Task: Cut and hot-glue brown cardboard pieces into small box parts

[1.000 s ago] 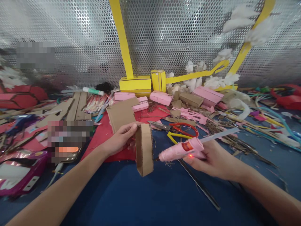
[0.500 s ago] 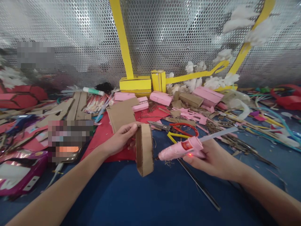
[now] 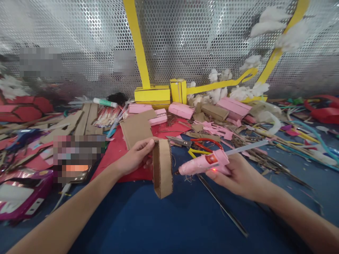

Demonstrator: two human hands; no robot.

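Note:
My left hand [image 3: 137, 155] pinches the top left edge of an open cardboard frame [image 3: 166, 169], which hangs upright above the blue table. In my right hand [image 3: 238, 176] is a pink glue gun [image 3: 203, 164] with a clear glue stick [image 3: 249, 146] out of its back and a small red light lit. Its nozzle points left at the frame's right edge, a small gap away. Scissors [image 3: 185, 142] with red and yellow handles lie behind the glue gun. The fingers of my right hand are partly hidden by the gun.
A metal strip [image 3: 224, 204] lies below the glue gun. Behind are red paper [image 3: 111, 158], a cardboard sheet [image 3: 137, 128], pink boxes [image 3: 181, 110] and yellow boxes [image 3: 152, 94] by a perforated metal wall. A phone [image 3: 79, 176] lies left; twigs [image 3: 275, 165] lie right.
The glue gun has shifted slightly up, and its nozzle has moved a little up and away from the cardboard frame's edge. My left hand and the frame have hardly moved.

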